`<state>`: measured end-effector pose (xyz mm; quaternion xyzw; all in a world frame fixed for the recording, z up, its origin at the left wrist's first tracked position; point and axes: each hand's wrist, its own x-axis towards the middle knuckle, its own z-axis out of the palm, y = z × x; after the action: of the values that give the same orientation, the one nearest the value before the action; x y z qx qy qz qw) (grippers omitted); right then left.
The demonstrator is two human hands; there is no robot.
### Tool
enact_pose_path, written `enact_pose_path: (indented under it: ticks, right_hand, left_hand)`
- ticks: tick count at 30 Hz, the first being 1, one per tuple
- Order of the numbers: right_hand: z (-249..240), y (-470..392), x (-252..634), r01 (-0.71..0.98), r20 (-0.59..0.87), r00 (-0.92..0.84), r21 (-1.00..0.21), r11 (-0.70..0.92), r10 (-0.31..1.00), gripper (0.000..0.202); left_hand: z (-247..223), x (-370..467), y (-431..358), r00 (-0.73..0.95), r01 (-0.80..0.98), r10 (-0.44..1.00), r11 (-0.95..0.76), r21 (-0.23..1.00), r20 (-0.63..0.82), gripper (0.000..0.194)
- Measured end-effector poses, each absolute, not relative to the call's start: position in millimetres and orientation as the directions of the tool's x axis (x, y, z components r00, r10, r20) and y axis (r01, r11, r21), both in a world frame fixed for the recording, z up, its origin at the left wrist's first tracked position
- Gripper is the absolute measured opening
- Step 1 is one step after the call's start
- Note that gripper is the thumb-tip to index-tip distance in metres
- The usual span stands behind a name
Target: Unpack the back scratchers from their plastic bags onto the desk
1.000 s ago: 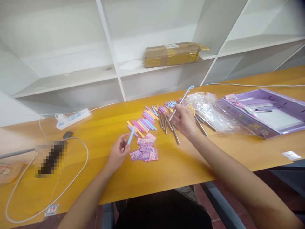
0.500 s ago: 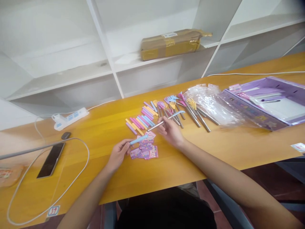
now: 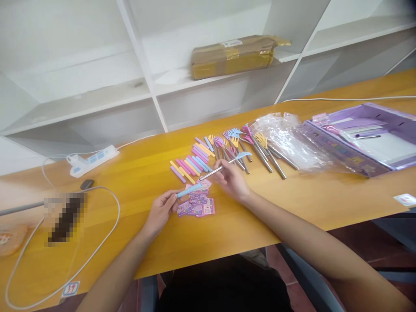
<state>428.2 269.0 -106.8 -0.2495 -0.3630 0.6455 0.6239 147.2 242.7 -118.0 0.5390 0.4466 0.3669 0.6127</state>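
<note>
Between its thumb and fingers my left hand (image 3: 163, 209) pinches a light blue tube (image 3: 190, 190), which points right over a pile of pink and purple cards (image 3: 202, 207). My right hand (image 3: 231, 178) is closed on a metal rod with a light blue head (image 3: 211, 173); the rod's bare end is close to the tube's far end. Behind the hands lie several pastel tubes (image 3: 190, 166) in pink, purple, yellow and blue. Several metal rods with coloured hand-shaped heads (image 3: 261, 139) lie behind and right of my right hand.
Clear plastic bags (image 3: 289, 141) and an open purple box (image 3: 347, 149) are at the right. A power strip (image 3: 94, 161) and looped white cable (image 3: 118, 212) lie left. A taped parcel (image 3: 232, 57) rests on the shelf.
The view has shifted slightly. Both hands keep almost the same places, and the metal rod's bare end is a little nearer the blue tube.
</note>
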Motion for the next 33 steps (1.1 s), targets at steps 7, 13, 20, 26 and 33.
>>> enact_pose_path:
  ticks: [7,13,20,26,33]
  right_hand:
    - [-102.3,268.0,434.6,-0.569,0.144,-0.098,-0.820,0.064,0.985,0.034]
    - [-110.1,269.4,437.0,-0.516,0.191,-0.087,-0.848,0.120,0.978,0.036]
    - [-105.3,270.7,441.3,-0.414,0.221,-0.054,-0.892,0.180,0.974,0.042]
    - [-104.0,270.5,446.0,-0.345,0.217,-0.086,-0.922,0.175,0.972,0.042]
    - [-110.0,273.1,446.6,-0.366,0.214,-0.112,-0.917,0.159,0.970,0.038]
  left_hand:
    - [-115.7,150.6,243.0,0.297,-0.019,0.938,0.191,0.981,-0.177,0.038]
    - [-110.4,155.9,242.3,0.295,-0.032,0.936,0.212,0.977,-0.193,0.042]
    - [-112.0,153.9,245.8,0.249,0.154,0.961,0.084,0.984,-0.121,0.043]
    - [-104.3,154.5,239.2,0.288,0.331,0.957,-0.053,0.942,-0.047,0.040]
    - [-107.5,154.1,237.6,0.325,0.303,0.939,0.010,0.953,-0.113,0.044]
